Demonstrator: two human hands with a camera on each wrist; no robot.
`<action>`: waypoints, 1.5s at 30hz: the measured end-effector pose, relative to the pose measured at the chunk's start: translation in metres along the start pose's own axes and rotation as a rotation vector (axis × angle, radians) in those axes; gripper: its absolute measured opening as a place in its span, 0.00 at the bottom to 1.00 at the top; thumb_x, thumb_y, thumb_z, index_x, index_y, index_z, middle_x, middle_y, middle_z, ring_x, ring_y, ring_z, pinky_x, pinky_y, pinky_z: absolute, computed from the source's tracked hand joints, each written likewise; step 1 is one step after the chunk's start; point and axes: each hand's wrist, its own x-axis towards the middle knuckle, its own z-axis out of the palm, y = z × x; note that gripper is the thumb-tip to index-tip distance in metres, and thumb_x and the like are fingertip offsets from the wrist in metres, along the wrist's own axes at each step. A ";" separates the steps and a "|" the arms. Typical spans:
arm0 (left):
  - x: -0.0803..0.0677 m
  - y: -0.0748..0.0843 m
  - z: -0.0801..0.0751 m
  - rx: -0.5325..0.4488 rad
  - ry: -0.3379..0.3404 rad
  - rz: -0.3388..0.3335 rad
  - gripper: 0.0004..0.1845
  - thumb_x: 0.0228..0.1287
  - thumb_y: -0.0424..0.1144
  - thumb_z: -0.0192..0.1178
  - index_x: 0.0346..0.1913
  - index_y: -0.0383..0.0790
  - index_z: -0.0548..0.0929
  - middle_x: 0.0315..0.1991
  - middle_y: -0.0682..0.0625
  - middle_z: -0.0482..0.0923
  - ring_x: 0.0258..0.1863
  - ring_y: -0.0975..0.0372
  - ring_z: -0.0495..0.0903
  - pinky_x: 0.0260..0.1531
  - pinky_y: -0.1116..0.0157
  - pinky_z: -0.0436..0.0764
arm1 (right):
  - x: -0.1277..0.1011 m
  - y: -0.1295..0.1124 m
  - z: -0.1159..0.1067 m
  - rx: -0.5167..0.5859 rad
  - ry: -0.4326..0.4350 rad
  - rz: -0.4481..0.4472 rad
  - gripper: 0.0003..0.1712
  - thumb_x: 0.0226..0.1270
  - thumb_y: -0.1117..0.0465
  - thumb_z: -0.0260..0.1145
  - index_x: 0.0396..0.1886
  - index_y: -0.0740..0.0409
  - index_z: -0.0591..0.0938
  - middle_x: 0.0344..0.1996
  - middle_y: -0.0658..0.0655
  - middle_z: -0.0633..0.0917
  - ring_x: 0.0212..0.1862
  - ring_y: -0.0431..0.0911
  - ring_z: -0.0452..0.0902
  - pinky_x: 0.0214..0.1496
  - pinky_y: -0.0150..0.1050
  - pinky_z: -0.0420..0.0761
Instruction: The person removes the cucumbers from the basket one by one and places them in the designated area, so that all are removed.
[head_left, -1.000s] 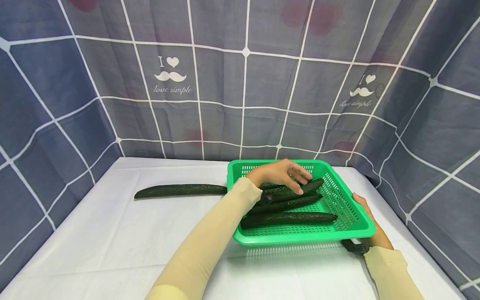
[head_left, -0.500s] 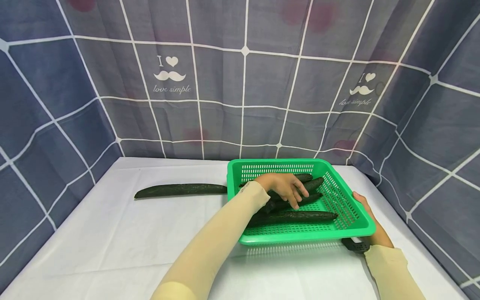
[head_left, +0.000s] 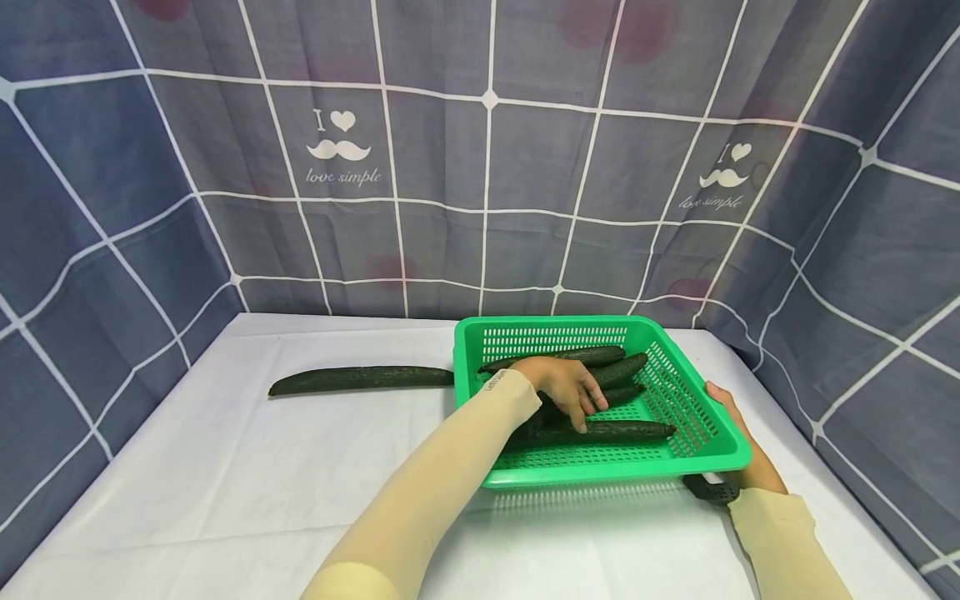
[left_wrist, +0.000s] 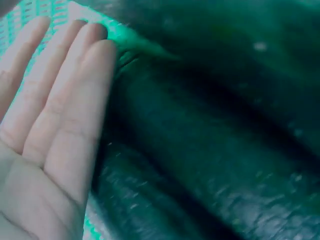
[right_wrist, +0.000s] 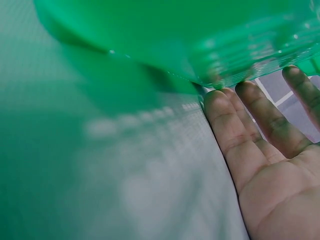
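A green slotted basket (head_left: 622, 473) sits on the white table at centre right, its near edge raised off the cloth. Several dark cucumbers (head_left: 600, 432) lie lengthwise in it. My left hand (head_left: 566, 385) reaches into the basket with straight fingers resting on the middle cucumbers. In the left wrist view the left hand's flat palm (left_wrist: 50, 125) lies beside the cucumbers (left_wrist: 210, 150). My right hand (head_left: 742, 454) is at the basket's near right corner. The right wrist view shows that hand's straight fingers (right_wrist: 260, 150) under the basket (right_wrist: 175, 35).
One long cucumber (head_left: 360, 379) lies alone on the white tablecloth (head_left: 225, 483) left of the basket. Blue checked cloth walls (head_left: 487, 183) enclose the table at the back and both sides.
My left hand has slid from the rear cucumbers toward the near ones, uncovering the rearmost cucumber. The right hand has stayed at the basket's corner.
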 end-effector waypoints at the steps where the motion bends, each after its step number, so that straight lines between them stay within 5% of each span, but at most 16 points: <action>1: 0.000 0.000 0.000 -0.002 -0.014 -0.010 0.25 0.64 0.24 0.76 0.64 0.37 0.87 0.59 0.45 0.87 0.55 0.61 0.85 0.50 0.70 0.85 | 0.000 0.000 0.000 -0.002 0.004 0.003 0.37 0.87 0.37 0.28 0.61 0.28 0.87 0.55 0.40 0.89 0.54 0.35 0.84 0.59 0.33 0.84; 10: 0.000 -0.001 0.001 -0.031 -0.077 -0.066 0.27 0.63 0.20 0.74 0.65 0.38 0.87 0.68 0.46 0.83 0.66 0.60 0.81 0.52 0.71 0.84 | 0.003 -0.002 0.000 0.050 -0.045 0.005 0.39 0.86 0.36 0.28 0.61 0.29 0.88 0.55 0.40 0.89 0.55 0.35 0.84 0.59 0.32 0.83; 20: 0.008 -0.003 0.003 -0.024 -0.112 -0.050 0.29 0.61 0.17 0.74 0.64 0.38 0.86 0.62 0.47 0.82 0.58 0.60 0.81 0.51 0.70 0.86 | 0.007 -0.003 -0.002 0.152 -0.149 -0.044 0.39 0.87 0.41 0.29 0.62 0.35 0.89 0.54 0.42 0.90 0.54 0.35 0.85 0.57 0.31 0.84; 30: 0.005 0.000 0.005 0.052 -0.131 -0.043 0.36 0.62 0.17 0.73 0.72 0.42 0.82 0.69 0.45 0.79 0.62 0.59 0.80 0.52 0.68 0.85 | 0.007 -0.003 -0.002 0.117 -0.126 -0.051 0.38 0.87 0.41 0.29 0.63 0.32 0.88 0.55 0.40 0.89 0.55 0.34 0.84 0.59 0.30 0.82; 40: 0.005 -0.003 0.005 0.142 -0.104 -0.027 0.38 0.61 0.21 0.76 0.71 0.55 0.84 0.68 0.51 0.82 0.66 0.60 0.80 0.61 0.63 0.83 | 0.007 -0.003 -0.002 0.136 -0.125 -0.027 0.39 0.86 0.39 0.28 0.63 0.31 0.88 0.56 0.40 0.89 0.56 0.34 0.84 0.59 0.30 0.83; 45: 0.003 -0.005 0.005 0.113 -0.078 0.000 0.39 0.59 0.19 0.76 0.70 0.57 0.85 0.70 0.49 0.80 0.66 0.61 0.80 0.56 0.63 0.85 | 0.007 -0.004 -0.002 0.152 -0.147 -0.034 0.39 0.87 0.40 0.28 0.63 0.34 0.88 0.55 0.42 0.89 0.55 0.35 0.84 0.58 0.31 0.84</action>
